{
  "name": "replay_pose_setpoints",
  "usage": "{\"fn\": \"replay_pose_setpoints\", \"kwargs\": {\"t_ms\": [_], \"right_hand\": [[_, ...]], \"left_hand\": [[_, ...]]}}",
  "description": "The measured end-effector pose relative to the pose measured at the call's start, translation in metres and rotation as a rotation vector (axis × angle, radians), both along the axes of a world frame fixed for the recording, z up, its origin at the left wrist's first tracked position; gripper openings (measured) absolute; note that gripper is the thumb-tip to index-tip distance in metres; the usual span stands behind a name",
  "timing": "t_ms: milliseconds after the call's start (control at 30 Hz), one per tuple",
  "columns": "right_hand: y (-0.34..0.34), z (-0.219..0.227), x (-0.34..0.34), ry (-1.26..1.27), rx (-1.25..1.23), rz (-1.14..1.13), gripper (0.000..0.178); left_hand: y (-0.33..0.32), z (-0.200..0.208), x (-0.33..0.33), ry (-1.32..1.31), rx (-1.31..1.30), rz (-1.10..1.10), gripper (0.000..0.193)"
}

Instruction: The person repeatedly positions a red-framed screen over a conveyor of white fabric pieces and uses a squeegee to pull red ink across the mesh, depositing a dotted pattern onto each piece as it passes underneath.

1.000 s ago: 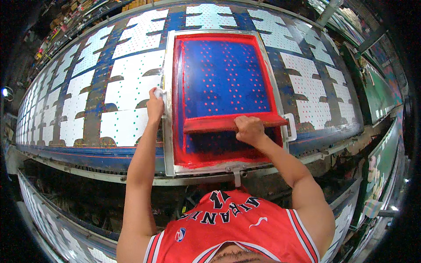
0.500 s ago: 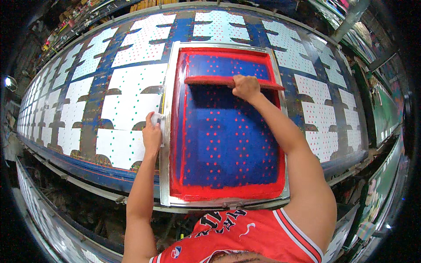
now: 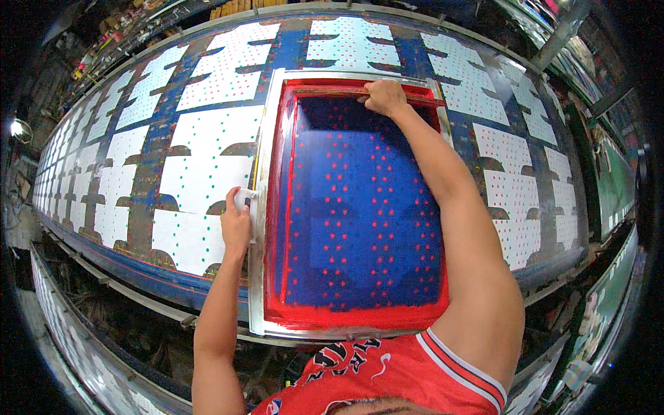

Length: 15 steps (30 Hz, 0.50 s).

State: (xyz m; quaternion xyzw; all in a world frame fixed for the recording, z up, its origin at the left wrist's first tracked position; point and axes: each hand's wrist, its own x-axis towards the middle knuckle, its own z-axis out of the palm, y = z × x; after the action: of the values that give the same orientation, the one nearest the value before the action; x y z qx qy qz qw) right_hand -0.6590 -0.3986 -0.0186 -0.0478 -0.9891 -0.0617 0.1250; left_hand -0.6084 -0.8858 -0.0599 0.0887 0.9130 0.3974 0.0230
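Note:
A silk-screen frame (image 3: 257, 294) with pale metal sides lies before me on the long printing table. Its blue mesh (image 3: 360, 256) carries rows of small red dots, and thick red ink (image 3: 346, 318) lines the near edge. At the far end, my right hand (image 3: 386, 97) is closed around a long red-coated squeegee (image 3: 325, 93), which spans the mesh close to the far frame bar. My left hand (image 3: 236, 225) grips a white handle (image 3: 243, 199) on the frame's left side. Part of the squeegee is hidden behind my right hand.
White cut fabric pieces (image 3: 207, 162) with green and red dots lie in rows across the table (image 3: 145, 180). Along its near edge runs a metal rail (image 3: 131, 294). Shelves with clutter (image 3: 114, 41) stand behind, and green boards (image 3: 612, 183) lean at the right.
My right hand has pushed the squeegee away from me, up to the far end of the mesh. My left hand keeps its hold on the handle. The view has shifted slightly.

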Motion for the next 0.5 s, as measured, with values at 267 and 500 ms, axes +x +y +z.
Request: {"fn": "replay_pose_setpoints", "kwargs": {"t_ms": [267, 500], "right_hand": [[0.009, 0.021, -0.019, 0.019, -0.027, -0.038, 0.029], [0.022, 0.016, -0.029, -0.121, -0.046, -0.090, 0.035]], "left_hand": [[0.000, 0.004, -0.001, -0.060, 0.005, -0.009, 0.053], [-0.001, 0.004, -0.001, -0.032, 0.046, -0.016, 0.053]]}}
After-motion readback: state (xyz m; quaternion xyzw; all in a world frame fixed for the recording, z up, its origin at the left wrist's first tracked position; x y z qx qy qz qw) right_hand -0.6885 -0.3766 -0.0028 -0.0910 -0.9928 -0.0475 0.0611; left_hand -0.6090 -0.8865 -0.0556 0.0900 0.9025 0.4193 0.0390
